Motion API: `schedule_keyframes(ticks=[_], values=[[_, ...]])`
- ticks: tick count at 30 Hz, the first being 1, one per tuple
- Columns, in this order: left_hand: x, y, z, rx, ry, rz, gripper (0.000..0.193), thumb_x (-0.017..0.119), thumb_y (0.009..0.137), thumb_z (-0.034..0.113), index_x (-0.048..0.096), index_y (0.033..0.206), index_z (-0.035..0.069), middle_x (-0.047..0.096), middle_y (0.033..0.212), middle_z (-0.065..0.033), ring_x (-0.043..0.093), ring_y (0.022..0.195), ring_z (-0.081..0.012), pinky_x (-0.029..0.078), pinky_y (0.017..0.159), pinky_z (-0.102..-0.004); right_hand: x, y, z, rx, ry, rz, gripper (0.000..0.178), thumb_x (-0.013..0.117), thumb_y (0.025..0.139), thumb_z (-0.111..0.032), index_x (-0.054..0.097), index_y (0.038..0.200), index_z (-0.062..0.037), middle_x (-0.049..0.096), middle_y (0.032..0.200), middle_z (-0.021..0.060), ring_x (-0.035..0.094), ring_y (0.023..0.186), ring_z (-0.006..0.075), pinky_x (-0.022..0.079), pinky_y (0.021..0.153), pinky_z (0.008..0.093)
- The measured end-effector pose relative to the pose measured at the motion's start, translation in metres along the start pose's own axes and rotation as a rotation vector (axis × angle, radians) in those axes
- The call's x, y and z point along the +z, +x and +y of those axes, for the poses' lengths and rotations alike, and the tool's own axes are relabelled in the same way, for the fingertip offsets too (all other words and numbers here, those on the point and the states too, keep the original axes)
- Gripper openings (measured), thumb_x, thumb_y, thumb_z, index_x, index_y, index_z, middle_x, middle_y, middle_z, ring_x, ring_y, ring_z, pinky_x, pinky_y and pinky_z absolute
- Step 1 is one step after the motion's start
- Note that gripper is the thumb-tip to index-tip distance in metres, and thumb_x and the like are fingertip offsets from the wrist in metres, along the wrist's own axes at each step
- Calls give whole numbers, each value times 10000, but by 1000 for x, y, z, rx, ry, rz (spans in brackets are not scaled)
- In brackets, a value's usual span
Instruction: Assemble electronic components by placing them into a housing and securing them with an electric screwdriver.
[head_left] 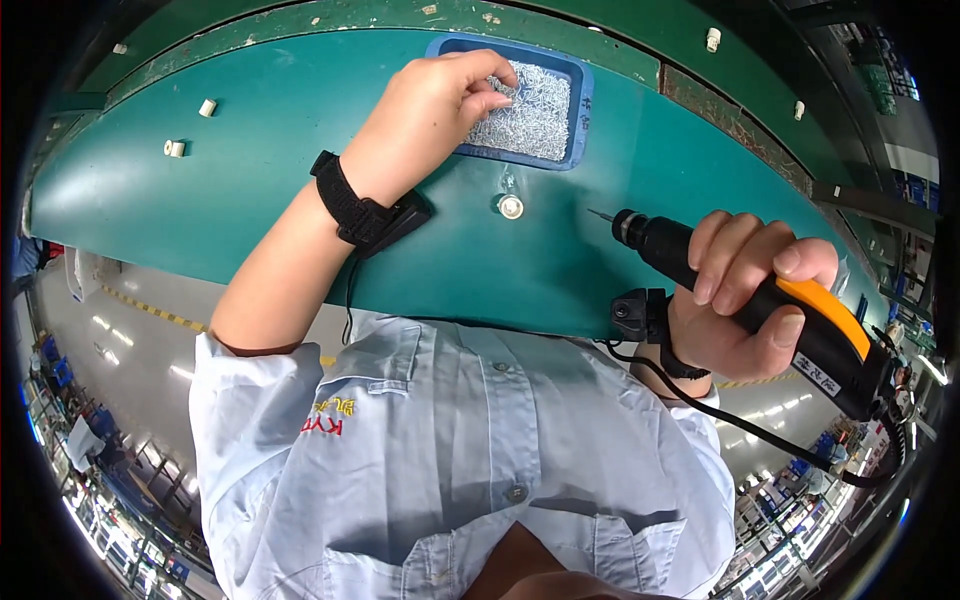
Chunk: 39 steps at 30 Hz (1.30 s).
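Observation:
My left hand (445, 98) reaches into a blue tray (578, 112) filled with small silvery screws (535, 115). Its thumb and forefinger are bent toward each other over the screws; whatever they pinch is too small to make out. In my right hand (745, 275) is a black and orange electric screwdriver (665, 243), the fingers wrapped round its body. Its thin bit points left over the table, apart from any part. Between the tray and my body, a small round white part (511, 206) with a clear piece beside it rests on the table.
On the left of the green table (270, 190) lie small white cylindrical parts (207, 107). More white pieces (713, 39) sit on the green ledge beyond the far edge. Black straps with small devices (640, 315) circle both wrists, and a cable (740, 428) runs to the screwdriver.

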<state>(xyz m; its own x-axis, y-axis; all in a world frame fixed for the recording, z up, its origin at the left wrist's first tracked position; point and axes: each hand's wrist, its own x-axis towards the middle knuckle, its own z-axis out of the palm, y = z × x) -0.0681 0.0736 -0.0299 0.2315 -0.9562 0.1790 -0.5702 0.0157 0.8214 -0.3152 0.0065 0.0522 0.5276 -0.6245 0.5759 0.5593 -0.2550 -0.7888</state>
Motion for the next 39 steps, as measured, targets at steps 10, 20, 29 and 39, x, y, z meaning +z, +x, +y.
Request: schedule_keyframes(ticks=[10,20,29,39], values=[[11,-57,49,-277,-568,-191,136,708,822,-14,709,947,40,641,856,-57,636,764,-134,512,687,-248,29,12,-18,-27,188,-46,349,570,940,-390,493,1095,-87,533,719,-6,528,637,105,384,589,258],[16,-75,51,-9,-286,-20,163,789,704,-20,724,835,52,597,847,-41,575,826,-171,471,744,-292,34,8,-10,-9,210,-164,365,577,939,-397,468,1109,-93,552,741,3,537,646,104,417,609,250],[24,-73,51,23,-83,144,224,802,682,53,711,887,53,625,859,-51,590,851,-257,486,770,-345,39,10,-7,84,65,-215,374,566,941,-386,464,1103,-65,520,667,5,504,568,121,394,556,280],[48,-81,16,-235,-383,13,250,761,750,22,679,983,-16,679,952,-151,683,728,-219,544,649,-291,60,8,22,197,-152,-5,376,565,933,-377,467,1072,-42,469,609,21,456,496,144,381,507,308]])
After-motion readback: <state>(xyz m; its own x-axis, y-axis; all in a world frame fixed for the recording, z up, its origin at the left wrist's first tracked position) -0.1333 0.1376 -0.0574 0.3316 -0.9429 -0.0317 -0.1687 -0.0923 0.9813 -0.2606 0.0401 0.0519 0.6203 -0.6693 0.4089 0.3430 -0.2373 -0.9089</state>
